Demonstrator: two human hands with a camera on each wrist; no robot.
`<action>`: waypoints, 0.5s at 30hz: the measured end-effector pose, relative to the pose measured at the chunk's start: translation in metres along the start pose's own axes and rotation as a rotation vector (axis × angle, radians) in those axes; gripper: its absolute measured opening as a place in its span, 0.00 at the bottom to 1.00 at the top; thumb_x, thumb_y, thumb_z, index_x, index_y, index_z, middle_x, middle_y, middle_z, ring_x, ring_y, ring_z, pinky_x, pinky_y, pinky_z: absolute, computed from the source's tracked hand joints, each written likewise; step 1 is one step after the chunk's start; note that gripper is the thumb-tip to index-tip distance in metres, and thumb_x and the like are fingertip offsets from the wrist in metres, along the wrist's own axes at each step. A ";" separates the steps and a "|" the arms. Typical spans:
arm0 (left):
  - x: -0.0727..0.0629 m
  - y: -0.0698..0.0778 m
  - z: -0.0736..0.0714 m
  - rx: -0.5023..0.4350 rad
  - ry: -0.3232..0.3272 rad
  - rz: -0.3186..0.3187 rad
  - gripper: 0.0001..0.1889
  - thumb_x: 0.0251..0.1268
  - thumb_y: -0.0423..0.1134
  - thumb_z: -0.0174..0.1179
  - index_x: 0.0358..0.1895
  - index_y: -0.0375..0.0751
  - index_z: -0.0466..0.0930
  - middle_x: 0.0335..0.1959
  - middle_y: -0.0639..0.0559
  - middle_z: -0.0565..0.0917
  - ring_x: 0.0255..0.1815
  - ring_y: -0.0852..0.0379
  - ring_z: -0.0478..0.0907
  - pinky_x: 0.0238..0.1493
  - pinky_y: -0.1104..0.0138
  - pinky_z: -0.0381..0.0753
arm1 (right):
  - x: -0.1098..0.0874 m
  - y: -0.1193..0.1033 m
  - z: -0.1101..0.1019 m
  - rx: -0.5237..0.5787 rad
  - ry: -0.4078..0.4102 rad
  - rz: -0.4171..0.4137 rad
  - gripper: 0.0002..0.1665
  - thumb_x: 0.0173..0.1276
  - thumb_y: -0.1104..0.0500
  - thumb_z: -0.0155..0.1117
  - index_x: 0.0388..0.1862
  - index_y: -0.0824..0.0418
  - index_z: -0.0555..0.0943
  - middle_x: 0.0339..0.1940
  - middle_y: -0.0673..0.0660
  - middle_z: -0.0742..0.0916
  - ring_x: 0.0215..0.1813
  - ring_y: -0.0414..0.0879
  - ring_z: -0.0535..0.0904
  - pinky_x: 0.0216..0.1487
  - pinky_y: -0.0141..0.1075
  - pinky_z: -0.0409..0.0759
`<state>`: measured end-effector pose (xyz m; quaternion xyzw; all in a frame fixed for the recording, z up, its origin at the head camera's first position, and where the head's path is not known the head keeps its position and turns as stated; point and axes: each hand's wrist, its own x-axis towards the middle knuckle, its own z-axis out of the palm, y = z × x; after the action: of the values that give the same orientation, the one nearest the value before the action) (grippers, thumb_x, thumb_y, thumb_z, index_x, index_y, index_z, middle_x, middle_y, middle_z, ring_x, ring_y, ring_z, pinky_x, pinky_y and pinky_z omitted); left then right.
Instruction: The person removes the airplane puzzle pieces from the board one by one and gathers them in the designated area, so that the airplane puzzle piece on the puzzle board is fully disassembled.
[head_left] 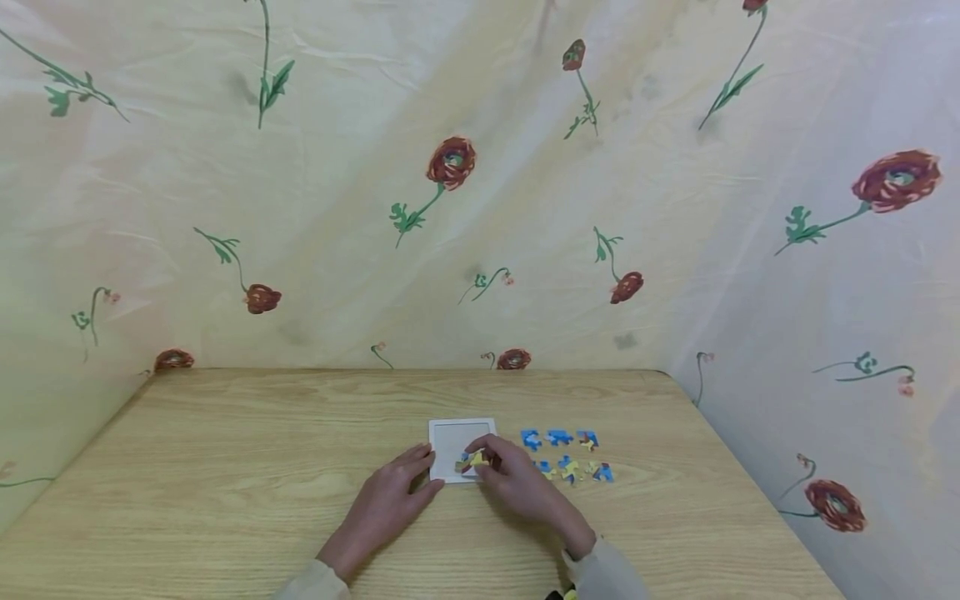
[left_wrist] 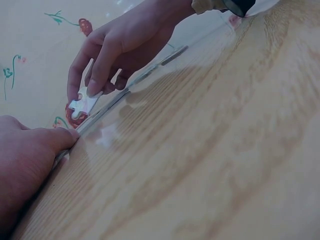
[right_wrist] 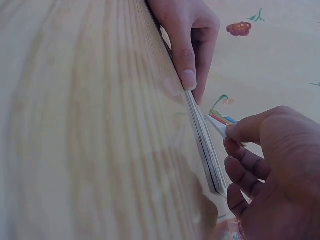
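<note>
A white puzzle tray (head_left: 462, 422) with a grey inner panel lies on the table. My left hand (head_left: 395, 492) rests at its left side, fingertips along the edge and thumb (right_wrist: 188, 75) by the near corner. Over the tray, my right hand (head_left: 517, 483) pinches a yellow and blue puzzle piece (head_left: 473, 461) between thumb and fingers. The left wrist view shows the white underside of this piece (left_wrist: 84, 103), tilted and raised off the tray. In the right wrist view the held piece (right_wrist: 218, 124) leans close beside the tray's edge (right_wrist: 204, 145).
Right of the tray, several loose puzzle pieces lie in two rows; one back-row piece (head_left: 558, 437) is mostly blue, and a front-row piece (head_left: 570, 469) is yellow and blue. The wood-grain table (head_left: 247, 467) meets a flower-patterned cloth (head_left: 337, 208) behind and at the sides.
</note>
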<state>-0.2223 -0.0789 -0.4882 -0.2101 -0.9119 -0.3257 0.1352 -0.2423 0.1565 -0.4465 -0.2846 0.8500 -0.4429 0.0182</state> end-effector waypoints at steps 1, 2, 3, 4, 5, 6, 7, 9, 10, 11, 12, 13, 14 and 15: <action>0.000 0.000 0.000 -0.002 0.000 0.001 0.24 0.72 0.46 0.67 0.62 0.31 0.83 0.67 0.39 0.79 0.69 0.40 0.75 0.65 0.45 0.76 | -0.001 0.001 -0.001 -0.003 0.003 0.005 0.13 0.75 0.72 0.60 0.55 0.63 0.81 0.34 0.50 0.78 0.35 0.41 0.72 0.36 0.30 0.72; 0.000 0.000 0.000 -0.004 0.000 0.002 0.24 0.72 0.46 0.67 0.62 0.30 0.83 0.67 0.38 0.79 0.69 0.40 0.75 0.65 0.45 0.76 | -0.002 0.001 -0.002 -0.009 0.006 0.010 0.13 0.75 0.72 0.60 0.55 0.63 0.81 0.35 0.50 0.78 0.35 0.41 0.72 0.36 0.30 0.72; 0.000 0.000 0.000 -0.005 0.000 0.001 0.24 0.72 0.46 0.67 0.62 0.30 0.83 0.67 0.38 0.79 0.69 0.40 0.75 0.65 0.45 0.76 | -0.003 0.002 -0.003 -0.015 0.009 0.015 0.13 0.75 0.72 0.60 0.55 0.63 0.81 0.35 0.50 0.78 0.35 0.41 0.72 0.36 0.30 0.73; 0.000 0.000 0.000 -0.007 -0.002 0.001 0.24 0.72 0.46 0.67 0.62 0.30 0.83 0.67 0.38 0.79 0.69 0.40 0.75 0.65 0.45 0.76 | -0.003 0.002 -0.004 -0.024 0.013 0.019 0.13 0.75 0.73 0.60 0.55 0.63 0.81 0.35 0.49 0.79 0.35 0.41 0.72 0.36 0.30 0.73; 0.000 0.000 0.000 -0.008 -0.002 0.001 0.24 0.72 0.46 0.67 0.62 0.30 0.83 0.67 0.38 0.79 0.69 0.40 0.75 0.65 0.45 0.76 | -0.004 0.003 -0.004 -0.029 0.015 0.022 0.14 0.75 0.73 0.60 0.55 0.63 0.81 0.35 0.50 0.79 0.35 0.41 0.72 0.36 0.30 0.73; 0.000 0.000 0.000 -0.007 -0.002 0.000 0.24 0.72 0.46 0.67 0.62 0.30 0.83 0.67 0.38 0.79 0.69 0.40 0.75 0.65 0.45 0.76 | -0.005 0.003 -0.005 -0.031 0.017 0.025 0.14 0.75 0.73 0.60 0.55 0.63 0.81 0.35 0.50 0.79 0.35 0.41 0.72 0.36 0.31 0.72; 0.000 0.000 0.000 -0.006 -0.004 -0.001 0.24 0.72 0.46 0.67 0.62 0.30 0.82 0.67 0.38 0.79 0.69 0.40 0.75 0.65 0.45 0.76 | -0.006 0.004 -0.006 -0.033 0.020 0.027 0.14 0.75 0.73 0.60 0.55 0.63 0.81 0.35 0.50 0.79 0.35 0.42 0.72 0.36 0.31 0.72; 0.000 0.000 0.000 -0.006 -0.006 -0.006 0.24 0.73 0.46 0.67 0.62 0.31 0.82 0.67 0.38 0.79 0.69 0.40 0.75 0.65 0.45 0.76 | -0.008 0.004 -0.008 -0.033 0.024 0.033 0.14 0.75 0.73 0.60 0.55 0.63 0.81 0.35 0.50 0.78 0.36 0.42 0.72 0.37 0.31 0.72; 0.000 0.000 0.000 -0.007 -0.007 -0.007 0.24 0.73 0.46 0.67 0.62 0.30 0.82 0.67 0.38 0.79 0.69 0.40 0.75 0.65 0.45 0.76 | -0.009 0.004 -0.009 -0.034 0.026 0.034 0.14 0.75 0.72 0.60 0.55 0.63 0.81 0.35 0.50 0.78 0.36 0.43 0.72 0.37 0.31 0.72; 0.000 0.000 0.000 -0.007 -0.008 -0.009 0.24 0.73 0.46 0.66 0.62 0.31 0.82 0.67 0.38 0.79 0.69 0.40 0.75 0.65 0.44 0.76 | -0.010 0.004 -0.010 -0.031 0.027 0.035 0.13 0.75 0.72 0.60 0.55 0.63 0.81 0.35 0.50 0.78 0.36 0.43 0.72 0.36 0.31 0.72; 0.000 0.000 0.000 -0.008 -0.009 -0.010 0.24 0.73 0.46 0.66 0.62 0.30 0.82 0.67 0.38 0.79 0.69 0.40 0.75 0.65 0.44 0.76 | -0.011 0.004 -0.011 -0.029 0.029 0.031 0.13 0.75 0.72 0.60 0.55 0.63 0.81 0.36 0.51 0.78 0.37 0.43 0.72 0.36 0.31 0.72; 0.000 0.000 0.000 -0.009 -0.009 -0.010 0.24 0.73 0.46 0.66 0.62 0.30 0.82 0.67 0.38 0.79 0.69 0.40 0.75 0.64 0.44 0.76 | -0.012 0.005 -0.011 -0.027 0.030 0.029 0.13 0.75 0.72 0.60 0.55 0.63 0.81 0.36 0.51 0.78 0.37 0.43 0.72 0.37 0.31 0.72; 0.000 0.001 0.000 -0.008 -0.007 -0.011 0.24 0.73 0.46 0.66 0.62 0.30 0.82 0.67 0.38 0.79 0.69 0.40 0.75 0.65 0.44 0.76 | -0.013 0.005 -0.012 -0.029 0.032 0.026 0.13 0.75 0.72 0.60 0.55 0.64 0.81 0.36 0.51 0.78 0.37 0.43 0.72 0.37 0.31 0.72; 0.000 0.001 0.000 -0.007 -0.005 -0.010 0.24 0.72 0.46 0.66 0.62 0.30 0.83 0.67 0.38 0.79 0.69 0.40 0.75 0.65 0.44 0.76 | -0.015 0.005 -0.013 -0.035 0.034 0.022 0.13 0.75 0.71 0.60 0.55 0.64 0.81 0.36 0.51 0.78 0.37 0.42 0.72 0.36 0.31 0.73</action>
<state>-0.2216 -0.0788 -0.4878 -0.2066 -0.9120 -0.3294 0.1306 -0.2361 0.1757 -0.4455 -0.2679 0.8609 -0.4325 0.0037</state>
